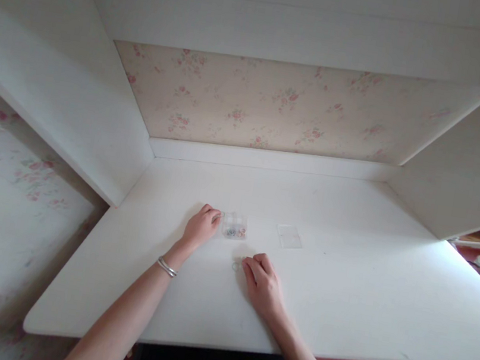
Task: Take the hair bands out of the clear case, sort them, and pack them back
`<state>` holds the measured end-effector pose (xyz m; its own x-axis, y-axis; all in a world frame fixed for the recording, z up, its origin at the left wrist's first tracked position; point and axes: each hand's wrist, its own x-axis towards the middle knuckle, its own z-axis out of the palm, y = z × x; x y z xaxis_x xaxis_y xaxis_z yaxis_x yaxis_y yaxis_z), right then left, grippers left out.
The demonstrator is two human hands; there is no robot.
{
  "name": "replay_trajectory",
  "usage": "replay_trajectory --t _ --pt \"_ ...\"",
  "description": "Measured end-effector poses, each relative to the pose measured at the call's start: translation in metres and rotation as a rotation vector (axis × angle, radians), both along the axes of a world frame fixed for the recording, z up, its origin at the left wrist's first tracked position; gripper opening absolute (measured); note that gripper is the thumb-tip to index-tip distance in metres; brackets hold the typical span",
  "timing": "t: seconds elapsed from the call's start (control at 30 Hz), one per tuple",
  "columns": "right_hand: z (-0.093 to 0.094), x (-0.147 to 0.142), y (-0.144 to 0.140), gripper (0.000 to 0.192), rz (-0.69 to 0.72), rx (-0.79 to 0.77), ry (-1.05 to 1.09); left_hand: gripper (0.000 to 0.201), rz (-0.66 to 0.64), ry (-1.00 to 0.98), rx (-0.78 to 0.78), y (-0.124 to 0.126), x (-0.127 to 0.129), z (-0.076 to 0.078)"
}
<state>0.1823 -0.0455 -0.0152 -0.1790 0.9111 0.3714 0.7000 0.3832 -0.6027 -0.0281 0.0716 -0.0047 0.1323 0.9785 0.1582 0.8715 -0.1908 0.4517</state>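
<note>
Forearms: your two bare forearms enter from the bottom edge, nearest the camera, and angle inward over the front of the white bench (362, 294).
Left wrist: you wear a thin silver bangle (167, 267) on it, just behind the hand.
Left hand: your left hand (201, 225) lies palm down on the bench, its fingers (215, 217) drawn together and curled, the tips touching the left side of the small clear box (234, 225).
Small clear box: it sits flat on the bench, near the middle, and holds tiny coloured bits, too small to tell apart.
Right hand: your right hand (262, 286) rests knuckles up on the bench, nearer to you than the box, with the fingers bent and pointing left.
Right fingers: their tips close loosely just beside a small clear ring-like piece (237, 265); you cannot tell whether they grip it or only touch it.
Clear lid: a flat clear lid (289, 236) lies on the bench to the right of the box, apart from it and from both hands.
Surround: white side panels and floral wallpaper (278, 107) close in the back of the bench.
</note>
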Motion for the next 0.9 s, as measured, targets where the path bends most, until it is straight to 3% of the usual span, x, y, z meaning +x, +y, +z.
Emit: replay_trajectory --t 0.3,0.5,0.6,0.73,0.9 --pt "0.002 0.002 0.002 0.022 -0.075 -0.041 0.154 0.020 -0.028 0.147 -0.045 0.009 0.007 -0.003" --pt "0.000 0.003 0.003 0.023 -0.088 -0.038 0.180 0.015 -0.010 -0.063 0.029 0.006 0.006 -0.005" --pt "-0.002 0.004 0.004 0.023 -0.079 -0.042 0.189 0.015 -0.074 -0.194 0.091 0.005 0.011 -0.002" --pt "-0.002 0.005 0.005 0.023 -0.079 -0.046 0.183 0.015 -0.133 -0.203 0.086 0.006 0.019 0.000" --pt "-0.001 0.005 0.004 0.025 -0.097 -0.056 0.194 0.017 -0.097 -0.228 0.086 0.002 0.023 0.001"
